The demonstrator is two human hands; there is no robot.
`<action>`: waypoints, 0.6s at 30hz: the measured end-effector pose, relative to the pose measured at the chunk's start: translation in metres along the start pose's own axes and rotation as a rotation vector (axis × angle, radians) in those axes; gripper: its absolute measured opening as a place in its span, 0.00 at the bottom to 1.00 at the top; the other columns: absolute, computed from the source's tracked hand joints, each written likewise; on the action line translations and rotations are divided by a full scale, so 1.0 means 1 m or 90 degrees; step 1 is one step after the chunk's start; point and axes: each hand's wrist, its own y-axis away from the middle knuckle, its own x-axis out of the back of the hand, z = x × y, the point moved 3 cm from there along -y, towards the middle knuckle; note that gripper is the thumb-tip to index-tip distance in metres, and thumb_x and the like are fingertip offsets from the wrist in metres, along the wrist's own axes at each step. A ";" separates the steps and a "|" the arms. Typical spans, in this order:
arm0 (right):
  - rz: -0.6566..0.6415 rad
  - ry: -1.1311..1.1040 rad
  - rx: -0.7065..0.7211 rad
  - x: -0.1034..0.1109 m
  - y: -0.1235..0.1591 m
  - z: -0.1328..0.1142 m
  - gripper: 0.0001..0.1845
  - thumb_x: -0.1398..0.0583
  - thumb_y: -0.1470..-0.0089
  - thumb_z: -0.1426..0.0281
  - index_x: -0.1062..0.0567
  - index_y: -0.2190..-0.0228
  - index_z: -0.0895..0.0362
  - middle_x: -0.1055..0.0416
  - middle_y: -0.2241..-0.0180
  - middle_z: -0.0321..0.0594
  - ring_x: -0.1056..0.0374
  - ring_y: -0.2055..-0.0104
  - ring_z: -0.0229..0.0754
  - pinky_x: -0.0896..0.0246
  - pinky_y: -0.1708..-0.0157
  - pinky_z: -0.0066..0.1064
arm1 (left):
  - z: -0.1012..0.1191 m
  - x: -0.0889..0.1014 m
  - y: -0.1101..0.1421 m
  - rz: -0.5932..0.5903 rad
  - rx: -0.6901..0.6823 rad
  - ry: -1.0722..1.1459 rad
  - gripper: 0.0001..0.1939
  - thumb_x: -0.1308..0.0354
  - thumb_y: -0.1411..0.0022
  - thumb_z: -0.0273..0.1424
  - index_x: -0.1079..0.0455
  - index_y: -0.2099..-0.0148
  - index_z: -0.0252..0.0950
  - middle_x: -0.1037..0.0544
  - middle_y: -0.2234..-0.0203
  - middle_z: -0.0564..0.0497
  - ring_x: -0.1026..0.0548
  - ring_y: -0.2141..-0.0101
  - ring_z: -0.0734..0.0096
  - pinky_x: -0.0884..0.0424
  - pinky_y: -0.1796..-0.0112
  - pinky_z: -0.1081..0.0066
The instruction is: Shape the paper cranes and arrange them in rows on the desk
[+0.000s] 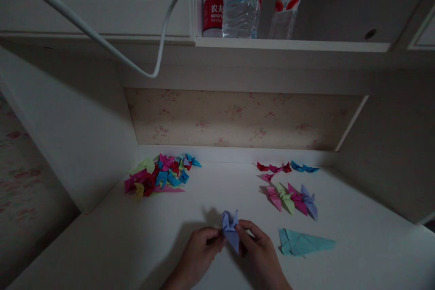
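My left hand (200, 249) and my right hand (258, 247) meet low in the middle of the view, both pinching a small lilac folded paper figure (230, 229) held just above the white desk (356, 244). Its pointed tips stick up between my fingers. A teal folded paper piece (302, 242) lies flat on the desk just right of my right hand. Beyond it, a row of folded figures (292, 197) in pink, green, magenta and lilac lies on the desk.
A heap of several small colourful folded papers (159, 176) sits at the back left. Red, pink and blue pieces (287, 167) lie at the back right. Plastic bottles (241, 0) stand on the shelf above. A white cable (102, 41) hangs across the top left.
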 end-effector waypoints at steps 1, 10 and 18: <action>0.003 0.009 0.009 0.003 0.001 -0.004 0.22 0.37 0.54 0.51 0.23 0.69 0.58 0.37 0.85 0.33 0.44 0.80 0.35 0.50 0.79 0.25 | 0.001 0.000 0.000 -0.005 -0.006 0.001 0.21 0.47 0.43 0.46 0.33 0.76 0.32 0.40 0.82 0.57 0.41 0.79 0.76 0.47 0.77 0.75; 0.077 0.167 0.079 0.103 0.002 -0.047 0.20 0.38 0.52 0.53 0.25 0.67 0.57 0.32 0.79 0.35 0.38 0.77 0.38 0.44 0.76 0.27 | 0.003 0.002 0.002 -0.006 0.005 -0.028 0.19 0.47 0.43 0.44 0.26 0.69 0.32 0.34 0.78 0.54 0.38 0.75 0.73 0.42 0.74 0.75; 0.218 0.348 0.046 0.281 -0.028 -0.077 0.30 0.35 0.65 0.46 0.24 0.67 0.58 0.27 0.75 0.44 0.32 0.74 0.45 0.36 0.73 0.33 | 0.007 0.000 0.003 -0.001 0.007 -0.043 0.19 0.47 0.43 0.45 0.25 0.67 0.33 0.30 0.77 0.53 0.38 0.76 0.73 0.40 0.72 0.74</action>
